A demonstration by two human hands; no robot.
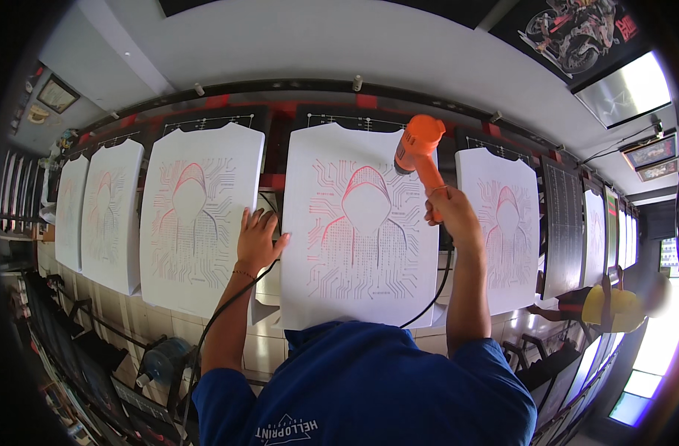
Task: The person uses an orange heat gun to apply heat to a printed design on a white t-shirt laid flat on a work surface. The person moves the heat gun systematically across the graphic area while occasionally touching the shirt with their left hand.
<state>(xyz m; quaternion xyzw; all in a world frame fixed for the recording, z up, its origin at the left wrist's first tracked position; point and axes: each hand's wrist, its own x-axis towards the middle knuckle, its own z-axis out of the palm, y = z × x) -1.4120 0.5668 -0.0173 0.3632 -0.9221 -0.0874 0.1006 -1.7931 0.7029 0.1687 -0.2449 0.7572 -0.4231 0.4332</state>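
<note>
The right hand (pixel 451 212) grips the orange heat gun (pixel 420 152) by its handle, a light rigid tool, over the middle shirt's (pixel 358 223) top edge, while the left hand (pixel 258 239) rests open-fingered at its left edge.

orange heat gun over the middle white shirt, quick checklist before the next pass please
1. Right hand grips the orange plastic heat gun by its handle: ok.
2. Nozzle points down at the white printed t-shirt on the middle board: ok.
3. Left hand rests flat at that shirt's left edge, away from the nozzle: ok.
4. Black power cord runs beside the left forearm, off the print: ok.
5. Gun switched on: cannot tell.
6. Red hooded-figure print dry: cannot tell.
</note>
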